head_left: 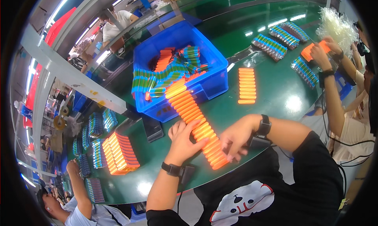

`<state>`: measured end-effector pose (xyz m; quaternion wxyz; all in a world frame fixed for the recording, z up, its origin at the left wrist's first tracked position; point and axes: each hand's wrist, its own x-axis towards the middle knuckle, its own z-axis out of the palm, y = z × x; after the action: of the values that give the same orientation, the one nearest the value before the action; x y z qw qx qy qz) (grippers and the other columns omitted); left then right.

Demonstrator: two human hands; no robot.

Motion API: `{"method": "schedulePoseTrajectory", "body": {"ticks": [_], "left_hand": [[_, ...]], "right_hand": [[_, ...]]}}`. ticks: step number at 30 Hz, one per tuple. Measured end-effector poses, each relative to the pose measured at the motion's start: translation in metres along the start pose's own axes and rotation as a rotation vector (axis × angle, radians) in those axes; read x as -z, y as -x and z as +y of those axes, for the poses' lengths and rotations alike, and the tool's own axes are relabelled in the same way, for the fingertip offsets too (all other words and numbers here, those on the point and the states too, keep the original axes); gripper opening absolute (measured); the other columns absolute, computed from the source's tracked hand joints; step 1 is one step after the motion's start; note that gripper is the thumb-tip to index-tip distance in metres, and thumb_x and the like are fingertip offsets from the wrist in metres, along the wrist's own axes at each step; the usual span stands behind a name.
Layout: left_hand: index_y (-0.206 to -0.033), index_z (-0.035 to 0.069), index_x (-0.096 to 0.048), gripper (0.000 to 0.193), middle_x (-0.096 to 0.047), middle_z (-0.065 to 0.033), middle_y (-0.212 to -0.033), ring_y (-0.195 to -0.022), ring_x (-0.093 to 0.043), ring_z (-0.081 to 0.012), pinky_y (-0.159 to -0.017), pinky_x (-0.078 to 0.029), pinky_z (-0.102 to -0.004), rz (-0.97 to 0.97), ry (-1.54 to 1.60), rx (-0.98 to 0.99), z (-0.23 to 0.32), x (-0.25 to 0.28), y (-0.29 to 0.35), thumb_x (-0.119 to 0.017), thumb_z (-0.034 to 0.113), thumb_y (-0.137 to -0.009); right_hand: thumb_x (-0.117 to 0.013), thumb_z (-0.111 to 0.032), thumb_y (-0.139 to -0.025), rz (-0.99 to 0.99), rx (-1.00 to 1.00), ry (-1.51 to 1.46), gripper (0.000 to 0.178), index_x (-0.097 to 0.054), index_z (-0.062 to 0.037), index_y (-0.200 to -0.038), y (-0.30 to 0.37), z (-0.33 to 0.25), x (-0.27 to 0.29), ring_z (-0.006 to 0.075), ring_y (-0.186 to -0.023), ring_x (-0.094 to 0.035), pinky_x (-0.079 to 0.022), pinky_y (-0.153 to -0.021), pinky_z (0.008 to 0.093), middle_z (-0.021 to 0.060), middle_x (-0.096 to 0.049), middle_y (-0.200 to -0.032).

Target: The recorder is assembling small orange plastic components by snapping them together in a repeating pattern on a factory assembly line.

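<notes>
A long row of bright orange tube-shaped pieces [191, 111], laid side by side, runs from the rim of the blue bin [208, 82] down to the near table edge. Along its left side, my left hand [183, 142] grips the row, thumb and forefinger against the tubes. My right hand [240, 136] is at the near end, its curled fingers against the row's right edge; the fingertips are partly blurred. Inside the bin lie heaped strips with blue and green wrapping [163, 79] and more orange pieces. A short orange row [247, 86] lies flat to the right.
A stack of orange rows [119, 153] stands at left, beside several blue-green packs [95, 125]. A dark phone-like slab [152, 128] lies below the bin. More packs [269, 47] lie at far right, where a co-worker's hands [322, 54] hold orange pieces. Another co-worker [71, 202] sits at left.
</notes>
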<state>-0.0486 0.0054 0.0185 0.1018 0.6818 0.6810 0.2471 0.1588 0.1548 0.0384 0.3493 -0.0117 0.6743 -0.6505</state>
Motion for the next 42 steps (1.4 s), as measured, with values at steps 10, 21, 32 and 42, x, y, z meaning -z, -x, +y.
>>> {"method": "schedulePoseTrajectory", "body": {"ticks": [10,21,32,42], "left_hand": [[-0.139,0.016,-0.055,0.082,-0.060,-0.0094,-0.127,-0.126,-0.048,-0.0311,-0.110,-0.026,-0.0459,0.035,0.026,-0.023,-0.002,-0.002,-0.002,-0.087,0.043,-0.068],[-0.144,0.014,-0.051,0.089,-0.059,-0.0090,-0.134,-0.128,-0.046,-0.0321,-0.112,-0.024,-0.0474,0.014,0.042,-0.006,-0.013,-0.001,-0.010,-0.086,0.046,-0.068],[-0.139,0.010,-0.059,0.072,-0.058,-0.0131,-0.142,-0.137,-0.045,-0.0307,-0.114,-0.024,-0.0461,-0.031,0.309,-0.260,-0.001,0.014,0.003,-0.079,0.039,-0.076],[-0.142,0.008,-0.055,0.071,-0.069,-0.0080,-0.121,-0.111,-0.060,-0.0225,-0.107,-0.030,-0.0425,0.153,0.406,-0.017,-0.009,0.003,0.002,-0.078,0.032,-0.079]], "right_hand": [[-0.066,-0.019,-0.099,1.060,0.624,0.207,0.021,-0.072,-0.0023,-0.109,-0.030,0.015,0.019,0.0147,-0.084,-0.063,-0.050,-0.072,0.0297,0.0057,-0.068,-0.098],[-0.065,-0.017,-0.095,1.202,0.448,0.508,0.018,-0.072,-0.0097,-0.110,-0.025,0.013,0.016,0.0324,-0.089,-0.061,-0.050,-0.079,0.0414,0.0129,-0.062,-0.091],[-0.066,-0.014,-0.099,0.850,0.723,0.086,0.013,-0.073,-0.0031,-0.100,-0.010,0.011,0.013,0.0154,-0.103,-0.063,-0.051,-0.091,0.0322,0.0084,-0.065,-0.107],[-0.067,-0.023,-0.099,0.215,0.356,-0.061,0.021,-0.074,-0.0026,-0.099,-0.009,0.008,-0.002,0.0066,-0.075,-0.064,-0.046,-0.063,0.0245,0.0019,-0.074,-0.089]]}}
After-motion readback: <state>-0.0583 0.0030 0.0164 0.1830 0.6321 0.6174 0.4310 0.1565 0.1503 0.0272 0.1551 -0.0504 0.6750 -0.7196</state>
